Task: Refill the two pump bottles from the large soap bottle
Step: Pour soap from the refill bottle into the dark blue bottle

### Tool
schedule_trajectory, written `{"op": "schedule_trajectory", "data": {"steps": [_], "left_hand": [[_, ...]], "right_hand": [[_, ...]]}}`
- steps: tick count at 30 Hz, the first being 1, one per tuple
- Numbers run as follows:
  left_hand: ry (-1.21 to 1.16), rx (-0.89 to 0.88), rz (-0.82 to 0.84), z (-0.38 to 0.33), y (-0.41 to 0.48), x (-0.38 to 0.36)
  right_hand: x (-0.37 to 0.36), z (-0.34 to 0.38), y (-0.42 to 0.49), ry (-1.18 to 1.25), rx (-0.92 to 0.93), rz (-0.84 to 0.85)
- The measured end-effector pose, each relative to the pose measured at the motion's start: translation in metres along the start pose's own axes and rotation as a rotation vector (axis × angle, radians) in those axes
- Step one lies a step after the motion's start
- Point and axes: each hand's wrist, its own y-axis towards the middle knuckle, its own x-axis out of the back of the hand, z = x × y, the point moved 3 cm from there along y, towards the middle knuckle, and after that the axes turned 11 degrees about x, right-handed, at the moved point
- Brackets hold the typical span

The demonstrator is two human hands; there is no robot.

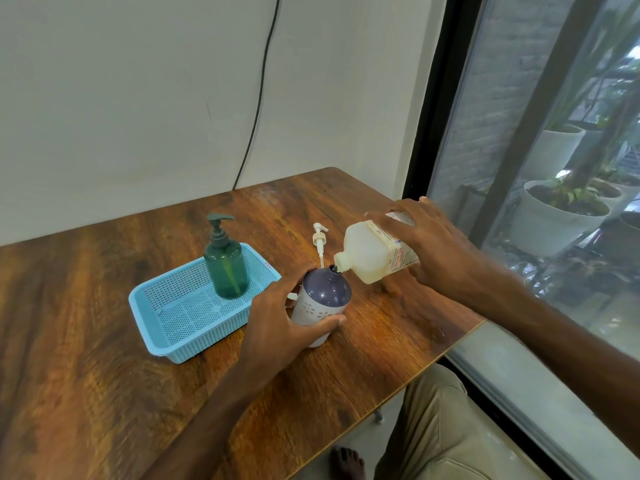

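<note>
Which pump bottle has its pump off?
The purple-and-white bottle in the left hand: open neck, its white pump lying on the table. The green bottle wears its pump.

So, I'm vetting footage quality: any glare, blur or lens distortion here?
Head view: the wide-angle lens bows the window frame. Head view: daylight glints on the purple pump bottle and sheens the wooden table. Head view: potted plants outside look soft.

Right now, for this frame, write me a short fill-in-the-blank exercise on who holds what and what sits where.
1. The large soap bottle, tilted with its mouth at the purple pump bottle, is held by the ____.
2. The purple pump bottle is held by the ____.
3. The green pump bottle stands in the ____.
Missing words: right hand; left hand; blue basket.
</note>
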Motion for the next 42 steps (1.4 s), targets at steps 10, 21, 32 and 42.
{"op": "schedule_trajectory", "data": {"steps": [10,21,32,42], "left_hand": [[0.014,0.005,0.005,0.0012,0.0002,-0.0005],[0.009,-0.002,-0.002,0.0,-0.0012,-0.0002],[-0.004,-0.016,0.0,-0.0019,-0.0013,0.0019],[-0.011,-0.013,0.003,-0.0029,-0.0008,0.0031]], "right_hand": [[0.0002,0.0001,0.0011,-0.016,-0.012,0.008],[0.0017,0.001,0.0023,-0.019,-0.002,0.01],[0.0067,0.0051,0.0038,-0.008,-0.013,0.011],[0.0032,0.0009,0.0053,-0.004,-0.015,0.012]]}}
